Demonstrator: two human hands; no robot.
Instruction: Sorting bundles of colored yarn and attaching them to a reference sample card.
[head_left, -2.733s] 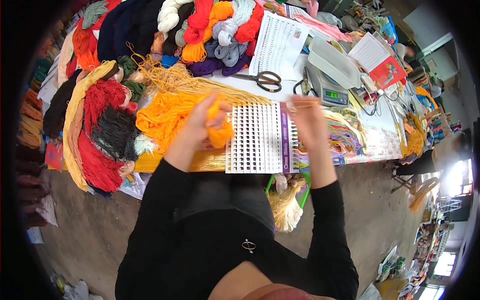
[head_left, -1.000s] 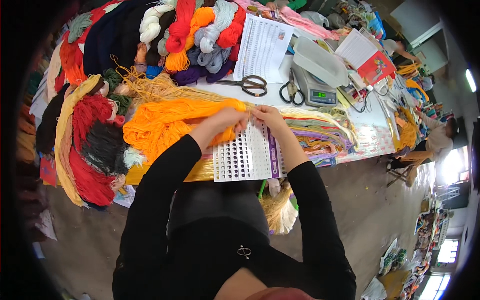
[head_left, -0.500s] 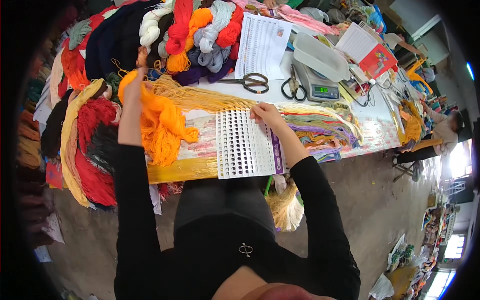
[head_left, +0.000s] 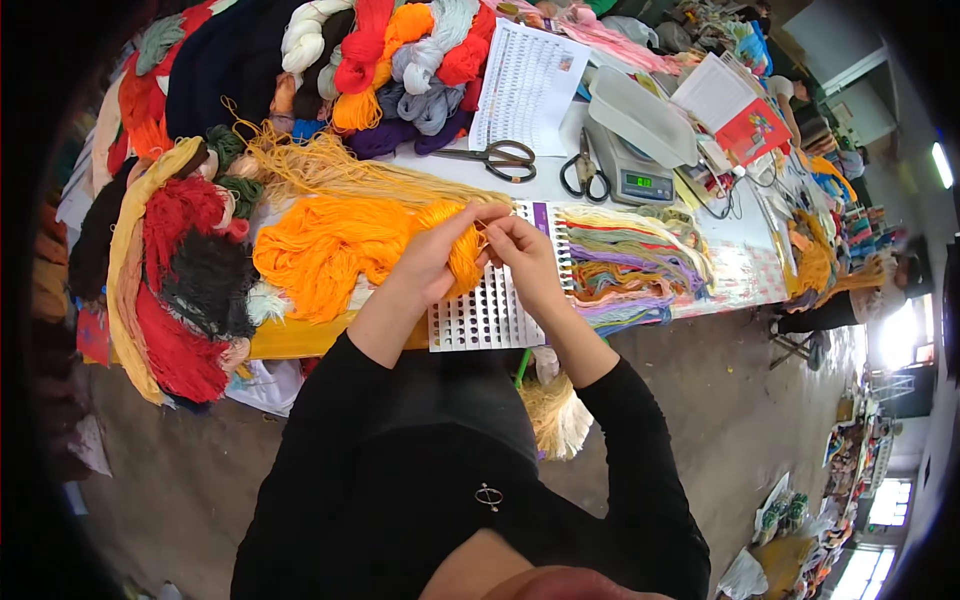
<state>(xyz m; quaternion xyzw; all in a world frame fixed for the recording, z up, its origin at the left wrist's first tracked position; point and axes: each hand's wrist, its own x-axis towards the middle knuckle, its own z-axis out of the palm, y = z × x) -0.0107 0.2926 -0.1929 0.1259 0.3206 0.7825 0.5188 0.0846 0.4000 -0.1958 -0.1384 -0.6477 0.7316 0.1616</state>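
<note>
A bright orange skein of thread (head_left: 330, 255) lies spread over the table's near edge, and its right end is bunched up in my left hand (head_left: 430, 262), fingers wrapped round it. My right hand (head_left: 525, 262) meets it there, thumb and fingers pinched at the skein's right side on what looks like a thread strand. Beneath both hands rests a white thread card (head_left: 480, 325) with rows of punched holes and a purple strip. Several multicoloured threads (head_left: 635, 255) run through holes along its right side. Tan threads (head_left: 350, 180) stretch behind the orange skein.
Black-handled scissors (head_left: 508, 160) and a second pair (head_left: 585, 178) lie beyond my hands. A digital scale (head_left: 640, 180) carries a clear plastic tray (head_left: 642, 115). A printed sheet (head_left: 530, 85) lies at the back. Red skeins (head_left: 190, 335) hang over the left edge. Another person (head_left: 870, 290) is at far right.
My left hand has moved right and nearer with the orange skein, up to my right hand. The card has turned, its purple strip now facing away, and my right hand has shifted from it to the skein.
</note>
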